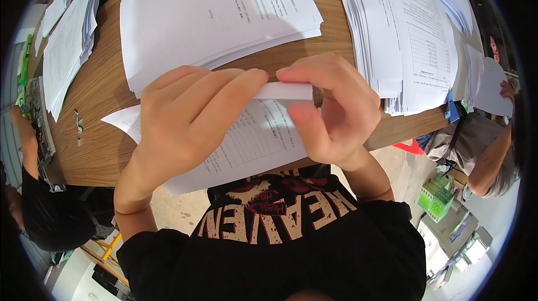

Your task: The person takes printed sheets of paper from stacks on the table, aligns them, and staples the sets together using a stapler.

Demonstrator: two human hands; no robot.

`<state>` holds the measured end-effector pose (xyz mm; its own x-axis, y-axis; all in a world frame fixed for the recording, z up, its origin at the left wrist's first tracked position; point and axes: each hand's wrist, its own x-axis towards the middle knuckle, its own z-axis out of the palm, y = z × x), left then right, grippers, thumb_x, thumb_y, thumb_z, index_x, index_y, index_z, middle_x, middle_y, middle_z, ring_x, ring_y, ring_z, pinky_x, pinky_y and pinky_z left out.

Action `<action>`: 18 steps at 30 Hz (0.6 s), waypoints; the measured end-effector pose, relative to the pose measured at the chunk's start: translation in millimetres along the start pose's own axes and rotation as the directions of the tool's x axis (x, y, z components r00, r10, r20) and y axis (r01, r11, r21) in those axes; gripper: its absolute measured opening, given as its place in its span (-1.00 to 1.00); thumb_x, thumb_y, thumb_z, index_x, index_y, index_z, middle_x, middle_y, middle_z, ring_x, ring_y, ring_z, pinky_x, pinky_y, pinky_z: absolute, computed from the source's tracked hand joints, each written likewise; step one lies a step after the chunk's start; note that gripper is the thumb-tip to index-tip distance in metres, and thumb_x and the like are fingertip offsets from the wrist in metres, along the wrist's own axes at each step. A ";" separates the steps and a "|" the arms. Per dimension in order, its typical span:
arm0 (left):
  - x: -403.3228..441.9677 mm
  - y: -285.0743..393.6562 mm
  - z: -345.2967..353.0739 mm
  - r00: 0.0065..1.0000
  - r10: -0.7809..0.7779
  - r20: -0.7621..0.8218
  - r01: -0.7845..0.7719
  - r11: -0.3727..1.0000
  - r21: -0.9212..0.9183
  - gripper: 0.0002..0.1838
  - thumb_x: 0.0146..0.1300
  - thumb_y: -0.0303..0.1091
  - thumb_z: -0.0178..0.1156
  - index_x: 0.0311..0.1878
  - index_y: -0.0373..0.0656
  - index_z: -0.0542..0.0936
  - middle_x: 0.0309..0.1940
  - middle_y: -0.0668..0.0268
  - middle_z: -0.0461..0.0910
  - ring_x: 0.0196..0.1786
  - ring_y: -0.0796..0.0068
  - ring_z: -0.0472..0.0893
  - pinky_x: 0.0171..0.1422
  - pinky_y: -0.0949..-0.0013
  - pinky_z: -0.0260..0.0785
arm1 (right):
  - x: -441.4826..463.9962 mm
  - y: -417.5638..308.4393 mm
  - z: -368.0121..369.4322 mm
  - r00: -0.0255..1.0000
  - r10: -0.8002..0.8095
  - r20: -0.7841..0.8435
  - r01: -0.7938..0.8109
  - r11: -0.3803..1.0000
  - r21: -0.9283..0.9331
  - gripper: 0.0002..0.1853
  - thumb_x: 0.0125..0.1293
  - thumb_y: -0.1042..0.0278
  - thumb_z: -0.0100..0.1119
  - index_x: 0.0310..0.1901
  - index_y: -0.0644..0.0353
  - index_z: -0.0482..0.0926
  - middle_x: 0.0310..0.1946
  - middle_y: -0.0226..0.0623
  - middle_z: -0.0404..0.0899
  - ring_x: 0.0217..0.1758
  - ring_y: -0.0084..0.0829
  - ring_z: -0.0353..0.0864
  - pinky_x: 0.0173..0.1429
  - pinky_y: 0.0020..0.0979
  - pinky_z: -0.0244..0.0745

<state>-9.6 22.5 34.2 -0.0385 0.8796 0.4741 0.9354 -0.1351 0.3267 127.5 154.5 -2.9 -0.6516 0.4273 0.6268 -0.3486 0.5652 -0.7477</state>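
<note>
Both hands are over the near edge of the wooden table, with a small white block-like object (286, 91) between them. My right hand (339, 105) pinches its right end between thumb and fingers. The fingers of my left hand (193, 110) are curled over its left end, and that thumb is hidden. Beneath the hands lie printed sheets (252, 138), which reach past the table edge, one corner lifted at the left. Just beyond my hands is a large stack of printed paper (207, 15).
More paper stacks stand at the right (414, 37) and left (73, 43) of the wooden table (106, 149). Small metal pieces (79, 127) lie at the left. Co-workers' arms show at both sides. A green basket (436, 195) is below right.
</note>
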 end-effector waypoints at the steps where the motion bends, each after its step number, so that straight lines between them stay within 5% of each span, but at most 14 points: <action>1: -0.4 -0.1 1.1 1.000 0.000 0.001 0.000 1.000 -0.002 -0.69 -0.14 -0.66 0.17 -0.22 -0.29 0.61 -0.43 0.21 0.61 -0.45 0.28 0.60 -0.35 0.37 0.41 | -1.5 0.5 0.7 1.000 0.018 -0.019 -0.018 1.000 0.010 -0.76 -0.08 0.48 0.38 -0.32 0.35 0.60 -0.43 -0.20 0.61 -0.39 -0.36 0.61 -0.30 -0.51 0.49; 6: -2.3 0.1 5.0 1.000 -0.014 -0.021 0.014 1.000 -0.025 -0.70 -0.10 -0.66 0.17 -0.22 -0.26 0.60 -0.43 0.23 0.62 -0.45 0.30 0.59 -0.36 0.37 0.39 | -2.3 -1.8 0.9 0.998 0.043 -0.048 -0.043 0.999 0.002 -0.82 -0.04 0.50 0.35 -0.36 0.34 0.60 -0.46 -0.21 0.62 -0.43 -0.39 0.61 -0.33 -0.54 0.48; 9: -1.8 1.4 2.8 0.994 -0.081 0.067 0.083 0.996 -0.026 -0.74 -0.04 -0.64 0.17 -0.22 -0.21 0.61 -0.44 0.23 0.61 -0.47 0.31 0.58 -0.37 0.39 0.37 | -3.0 -0.6 -13.3 0.995 0.030 0.095 -0.026 0.998 -0.051 -0.74 0.14 0.42 0.19 -0.23 0.48 0.55 -0.30 -0.06 0.60 -0.29 -0.37 0.57 -0.24 -0.49 0.42; 13: -3.4 -7.6 3.8 0.975 -0.188 0.121 0.199 0.976 -0.092 -0.80 0.04 -0.62 0.16 -0.24 -0.18 0.61 -0.49 0.23 0.59 -0.50 0.32 0.56 -0.40 0.40 0.34 | -8.0 -7.5 -59.0 0.951 0.288 0.112 -0.226 0.895 -0.384 -0.71 0.16 0.40 0.21 -0.11 0.37 0.57 -0.22 -0.15 0.61 -0.16 -0.35 0.56 -0.04 -0.43 0.40; 18: -5.0 -17.4 10.9 0.983 -0.183 0.016 0.182 0.954 -0.238 -0.90 0.14 -0.55 0.15 -0.27 -0.21 0.60 -0.55 0.26 0.58 -0.58 0.31 0.51 -0.51 0.42 0.29 | -45.1 -16.0 -84.7 0.747 0.541 0.387 -0.041 0.618 -0.785 -0.40 -0.03 0.20 0.36 0.07 0.22 0.44 0.03 -0.26 0.40 0.03 -0.21 0.36 0.05 -0.24 0.23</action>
<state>-21.9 25.5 17.2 -0.2036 0.8965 0.3934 0.8021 -0.0777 0.5921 219.5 186.0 -0.6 -0.9358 0.3519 -0.0215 0.3403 0.8856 -0.3160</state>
